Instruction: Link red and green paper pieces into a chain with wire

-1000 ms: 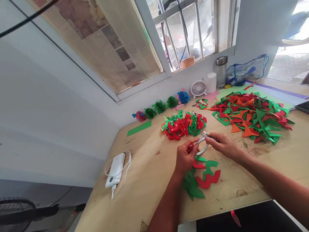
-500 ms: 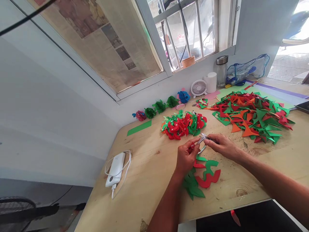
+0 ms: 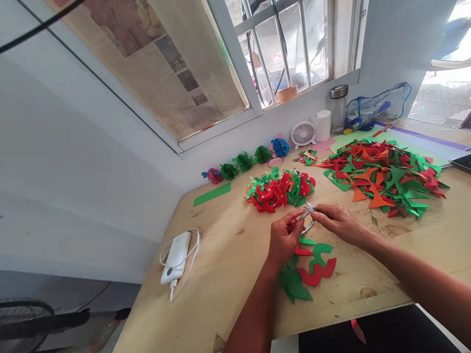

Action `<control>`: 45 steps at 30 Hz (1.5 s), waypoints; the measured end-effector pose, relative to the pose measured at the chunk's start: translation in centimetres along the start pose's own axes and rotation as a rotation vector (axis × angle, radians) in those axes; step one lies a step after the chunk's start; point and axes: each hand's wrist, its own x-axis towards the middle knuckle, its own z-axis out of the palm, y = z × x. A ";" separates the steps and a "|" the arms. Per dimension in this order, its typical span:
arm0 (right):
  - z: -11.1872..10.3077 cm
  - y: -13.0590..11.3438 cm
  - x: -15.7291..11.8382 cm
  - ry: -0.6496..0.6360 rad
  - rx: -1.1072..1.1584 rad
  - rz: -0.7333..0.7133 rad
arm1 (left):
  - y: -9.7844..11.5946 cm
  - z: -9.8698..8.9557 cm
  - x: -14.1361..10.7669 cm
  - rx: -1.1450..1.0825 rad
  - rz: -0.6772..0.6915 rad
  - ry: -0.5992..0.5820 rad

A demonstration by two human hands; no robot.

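My left hand (image 3: 286, 236) is closed in a pinch on a roll of tape (image 3: 308, 227), whose pale, printed ring shows partly below the fingers. A bit of red shows between these fingers; what it belongs to is hidden. Opposite it, my right hand (image 3: 336, 221) is closed round small silver scissors (image 3: 308, 210), their handles mostly covered. The blades meet the left fingertips. Beneath the hands lie a red wavy cutout (image 3: 317, 272), a green curved cutout (image 3: 321, 255) and green leaf-like cutouts (image 3: 296, 284). Just beyond is a heap of red and green cutouts (image 3: 279, 190) bearing small white squares.
A large pile of red, orange and green scraps (image 3: 386, 176) covers the right. Along the wall stand green paper shapes (image 3: 243, 162), a small fan (image 3: 303, 134), a white cylinder (image 3: 323, 125) and a glass bottle (image 3: 338, 110). A power bank (image 3: 176, 257) with its cable lies left.
The left fingers have shifted very slightly and less red shows between them. Otherwise the hands, scissors and cutouts look the same.
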 end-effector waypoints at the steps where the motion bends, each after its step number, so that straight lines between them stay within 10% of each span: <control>1: 0.0 0.0 0.0 -0.004 -0.003 0.001 | 0.0 0.0 0.0 0.000 -0.002 -0.002; 45: 0.1 0.0 0.1 0.030 -0.011 -0.005 | 0.3 0.2 -0.1 0.056 0.013 0.013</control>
